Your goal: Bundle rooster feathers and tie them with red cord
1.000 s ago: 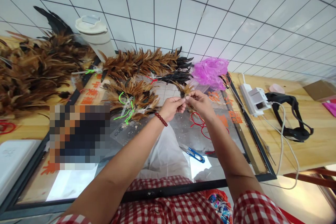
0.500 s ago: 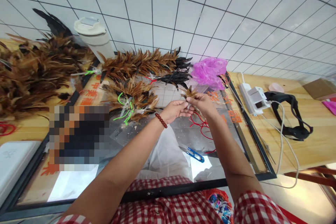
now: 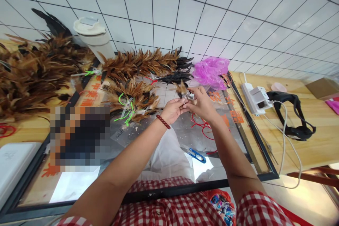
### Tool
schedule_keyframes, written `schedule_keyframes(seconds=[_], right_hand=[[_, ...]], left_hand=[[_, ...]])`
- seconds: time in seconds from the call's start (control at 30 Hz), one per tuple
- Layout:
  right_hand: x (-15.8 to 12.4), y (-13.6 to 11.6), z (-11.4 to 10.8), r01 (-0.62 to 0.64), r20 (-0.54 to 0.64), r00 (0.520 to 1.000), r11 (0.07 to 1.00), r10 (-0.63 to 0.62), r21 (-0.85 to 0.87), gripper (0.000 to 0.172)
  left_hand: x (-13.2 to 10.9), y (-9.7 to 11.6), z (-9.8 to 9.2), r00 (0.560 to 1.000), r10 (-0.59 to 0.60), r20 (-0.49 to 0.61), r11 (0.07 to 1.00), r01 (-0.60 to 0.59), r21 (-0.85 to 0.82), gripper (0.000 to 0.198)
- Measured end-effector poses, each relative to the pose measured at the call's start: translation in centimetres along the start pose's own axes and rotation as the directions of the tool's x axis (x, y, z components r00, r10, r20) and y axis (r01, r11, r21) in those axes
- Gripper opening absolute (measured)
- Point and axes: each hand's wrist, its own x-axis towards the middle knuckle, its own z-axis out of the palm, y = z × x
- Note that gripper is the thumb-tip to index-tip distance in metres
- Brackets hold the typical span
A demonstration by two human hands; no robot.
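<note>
While both my left hand (image 3: pixel 173 109) and right hand (image 3: pixel 202 104) pinch a small feather tuft (image 3: pixel 182 90), glass tabletop (image 3: pixel 185 137) lies beneath. White tiled wall (image 3: pixel 185 7) rises behind the tuft; blue snips (image 3: pixel 196 155) lie nearer me.

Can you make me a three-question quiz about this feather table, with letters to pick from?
1. Where are the blue snips?
A. on the glass, nearer the person than the hands
B. on top of the white cup
C. beside the black headset

2. What colour is the crumpled plastic bag?
A. green
B. yellow
C. pink-purple

3. What are the two hands doing?
A. resting flat on the glass
B. both pinching a small feather tuft
C. holding the snips

Answers:
1 A: the snips lie on the glass below the left hand and right hand.
2 C: the bag by the wall is pink-purple.
3 B: the fingertips of both hands meet on the tuft.
</note>
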Motion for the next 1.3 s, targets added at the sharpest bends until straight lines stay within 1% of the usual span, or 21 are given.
schedule_keyframes(seconds=[0.03,0.1,0.17,0.2,0.3,0.37,0.43,0.47,0.5,0.57,0.6,0.67,0.73,0.77,0.8,0.87,0.93,1.0,1.1,1.23,1.3], right_hand=[[0.0,0.2,-0.4,-0.016,0.005,1.0,1.0,0.016,-0.022,0.052],[0.0,0.9,-1.5,-0.088,0.03,0.995,0.989,0.092,-0.117,0.038],[-0.2,1.7,-2.6,-0.173,0.085,0.976,0.952,0.2,-0.252,0.019],[-0.2,2.0,-3.0,-0.2,0.128,0.96,0.932,0.248,-0.302,0.015],[-0.3,2.6,-2.8,-0.245,0.235,0.913,0.91,0.332,-0.333,0.015],[-0.3,2.6,-1.9,-0.266,0.246,0.9,0.9,0.36,-0.346,0.02],[-0.2,2.6,-1.1,-0.267,0.249,0.894,0.888,0.373,-0.374,0.02],[-0.2,2.6,-0.8,-0.265,0.265,0.891,0.896,0.368,-0.355,0.017],[-0.2,2.6,-0.7,-0.275,0.283,0.889,0.914,0.36,-0.299,0.015],[-0.1,2.8,-1.0,-0.335,0.303,0.889,0.939,0.343,-0.082,0.015],[-0.1,3.0,-1.3,-0.377,0.311,0.887,0.924,0.342,0.059,0.016],[-0.2,3.2,-1.9,-0.465,0.356,0.865,0.831,0.353,0.306,0.02],[-0.2,3.3,-2.4,-0.537,0.425,0.831,0.715,0.358,0.448,0.024],[-0.2,3.3,-2.5,-0.563,0.443,0.817,0.675,0.368,0.477,0.027],[-0.3,3.3,-2.6,-0.576,0.438,0.811,0.664,0.388,0.477,0.031],[-0.3,3.4,-2.7,-0.563,0.356,0.822,0.724,0.444,0.399,0.041],[-0.3,3.6,-2.7,-0.522,0.255,0.85,0.796,0.46,0.306,0.048],[-0.3,3.9,-2.7,-0.492,0.241,0.869,0.805,0.432,0.331,0.044],[-0.4,4.0,-2.6,-0.485,0.308,0.872,0.748,0.38,0.453,0.032],[-0.4,3.2,-2.8,-0.422,0.21,0.906,0.805,0.366,0.418,0.025],[-0.3,2.6,-3.0,-0.408,0.192,0.913,0.792,0.36,0.453,0.025]], left_hand=[[0.0,0.1,0.0,1.0,0.017,-0.02,1.0,-0.017,-0.009,0.01],[0.0,0.2,0.0,0.997,0.045,-0.067,0.999,-0.047,-0.022,0.011],[0.0,0.4,0.0,0.993,0.061,-0.101,0.998,-0.064,-0.029,0.011],[0.0,0.5,-0.1,0.991,0.067,-0.114,0.997,-0.072,-0.037,0.01],[0.1,0.8,-0.1,0.989,0.076,-0.128,0.994,-0.085,-0.064,0.006],[0.1,0.9,-0.2,0.988,0.074,-0.135,0.993,-0.085,-0.082,0.003],[0.1,1.1,-0.2,0.987,0.073,-0.14,0.992,-0.087,-0.096,0.005],[0.1,1.1,-0.2,0.987,0.075,-0.141,0.991,-0.09,-0.103,0.006],[0.2,1.1,-0.3,0.987,0.079,-0.141,0.99,-0.095,-0.108,0.007],[0.2,1.1,-0.4,0.987,0.087,-0.138,0.988,-0.103,-0.112,0.007],[0.2,1.1,-0.5,0.987,0.09,-0.135,0.988,-0.105,-0.11,0.007],[0.3,1.1,-0.5,0.987,0.094,-0.13,0.989,-0.108,-0.104,0.007],[0.2,1.1,-0.5,0.987,0.099,-0.124,0.989,-0.111,-0.095,0.006],[0.2,1.1,-0.5,0.987,0.101,-0.121,0.99,-0.113,-0.089,0.006],[0.2,1.1,-0.4,0.987,0.103,-0.121,0.99,-0.113,-0.081,0.006],[0.2,1.0,-0.4,0.987,0.103,-0.126,0.992,-0.111,-0.065,0.007],[0.2,1.0,-0.3,0.987,0.101,-0.128,0.992,-0.109,-0.057,0.009],[0.2,0.9,-0.4,0.988,0.1,-0.12,0.993,-0.107,-0.055,0.01],[0.3,0.7,-0.5,0.99,0.101,-0.097,0.993,-0.106,-0.044,0.011],[0.3,0.6,-0.5,0.989,0.109,-0.097,0.994,-0.111,-0.02,0.01],[0.2,0.7,-0.4,0.988,0.11,-0.106,0.994,-0.113,-0.016,0.009]])
